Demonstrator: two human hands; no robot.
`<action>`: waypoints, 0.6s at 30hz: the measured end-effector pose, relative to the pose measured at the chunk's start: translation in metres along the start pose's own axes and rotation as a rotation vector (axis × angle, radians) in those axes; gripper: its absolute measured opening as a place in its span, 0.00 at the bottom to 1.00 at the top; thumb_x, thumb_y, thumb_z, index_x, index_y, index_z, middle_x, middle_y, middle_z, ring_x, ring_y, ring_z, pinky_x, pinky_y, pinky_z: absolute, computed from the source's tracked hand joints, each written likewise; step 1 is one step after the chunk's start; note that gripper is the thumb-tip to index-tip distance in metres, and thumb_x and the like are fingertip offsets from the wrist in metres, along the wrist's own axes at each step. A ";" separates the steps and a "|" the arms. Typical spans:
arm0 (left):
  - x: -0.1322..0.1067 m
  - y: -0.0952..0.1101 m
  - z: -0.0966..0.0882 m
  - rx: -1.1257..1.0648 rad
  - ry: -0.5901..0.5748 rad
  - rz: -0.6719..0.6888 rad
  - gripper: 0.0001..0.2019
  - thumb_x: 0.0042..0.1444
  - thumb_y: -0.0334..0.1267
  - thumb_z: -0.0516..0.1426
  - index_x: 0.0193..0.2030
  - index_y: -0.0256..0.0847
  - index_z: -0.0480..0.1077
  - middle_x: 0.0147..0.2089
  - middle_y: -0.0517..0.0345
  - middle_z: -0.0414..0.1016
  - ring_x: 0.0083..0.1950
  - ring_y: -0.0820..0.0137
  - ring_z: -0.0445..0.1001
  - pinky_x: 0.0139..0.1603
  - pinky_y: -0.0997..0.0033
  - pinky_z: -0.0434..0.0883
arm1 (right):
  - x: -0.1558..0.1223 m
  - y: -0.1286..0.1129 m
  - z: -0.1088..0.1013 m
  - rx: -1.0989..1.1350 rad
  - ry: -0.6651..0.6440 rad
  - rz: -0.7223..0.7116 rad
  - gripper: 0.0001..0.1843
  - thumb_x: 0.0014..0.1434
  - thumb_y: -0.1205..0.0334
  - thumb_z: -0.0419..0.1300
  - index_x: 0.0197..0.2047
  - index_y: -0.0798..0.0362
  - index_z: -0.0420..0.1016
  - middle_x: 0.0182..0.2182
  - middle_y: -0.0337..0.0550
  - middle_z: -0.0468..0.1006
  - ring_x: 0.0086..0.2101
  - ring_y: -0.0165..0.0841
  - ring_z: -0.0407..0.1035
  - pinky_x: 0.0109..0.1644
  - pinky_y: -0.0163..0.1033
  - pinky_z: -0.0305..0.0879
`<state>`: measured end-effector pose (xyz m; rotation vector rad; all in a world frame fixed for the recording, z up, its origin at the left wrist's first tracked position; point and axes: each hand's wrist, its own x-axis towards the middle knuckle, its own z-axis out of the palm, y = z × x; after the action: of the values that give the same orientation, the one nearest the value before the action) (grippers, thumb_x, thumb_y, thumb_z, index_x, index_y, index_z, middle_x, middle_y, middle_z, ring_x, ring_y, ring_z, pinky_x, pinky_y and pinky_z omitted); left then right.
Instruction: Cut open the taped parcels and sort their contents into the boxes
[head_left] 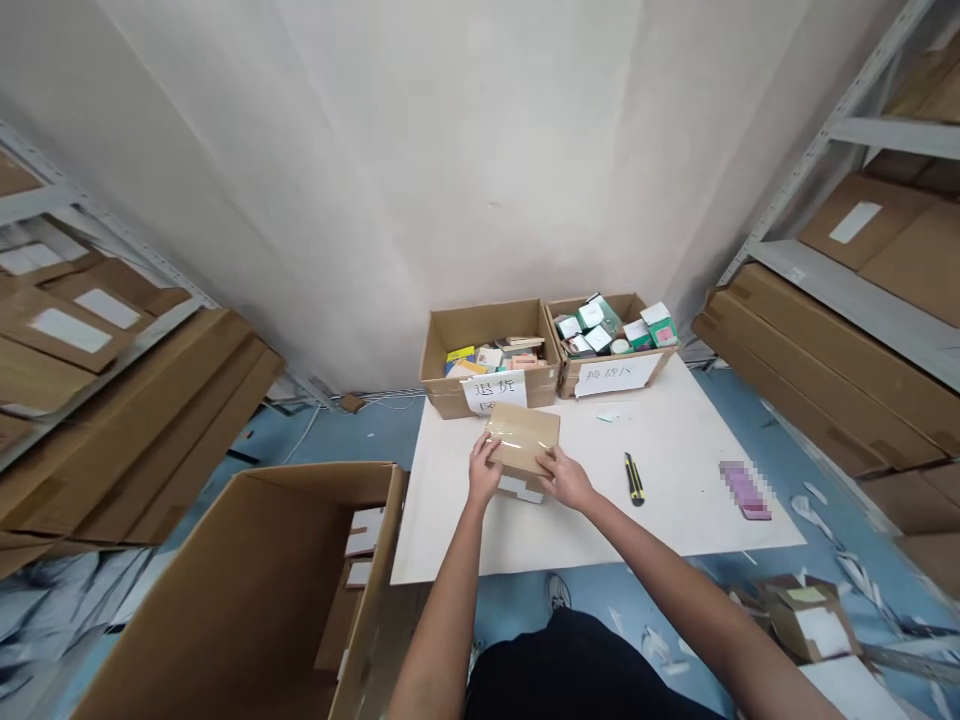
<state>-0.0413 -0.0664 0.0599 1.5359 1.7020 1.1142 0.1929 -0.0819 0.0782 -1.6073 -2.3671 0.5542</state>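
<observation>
A small brown cardboard box (523,428) with shiny clear tape across its top is between my hands, over the white table (450,530). My left hand (484,468) grips its left side, the fingers bent over the edge. On the right side, my right hand (564,476) holds the near corner. White labels show on the side of the box facing me. To the right of the box a black and yellow utility knife (634,479) lies on the table. I cannot tell whether the box rests on the table or is lifted slightly.
At the table's back stand two open cartons with handwritten signs, one (444,393) holding small colourful boxes, the other (568,381) green-and-white ones. A large open carton (247,590) stands left. A pixelated purple item (746,490) lies right. Loaded shelves flank both sides; paper scraps litter the floor.
</observation>
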 end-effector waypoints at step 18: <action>0.018 -0.014 -0.005 0.028 -0.011 -0.371 0.47 0.50 0.42 0.69 0.76 0.44 0.55 0.71 0.43 0.69 0.70 0.53 0.70 0.68 0.55 0.70 | 0.017 0.020 0.013 0.027 0.082 0.309 0.37 0.70 0.46 0.57 0.76 0.50 0.57 0.55 0.57 0.73 0.49 0.44 0.76 0.51 0.42 0.69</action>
<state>-0.0554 -0.0498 0.0521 1.1726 1.9029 0.8894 0.1986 -0.0618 0.0578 -1.9583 -2.0570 0.5612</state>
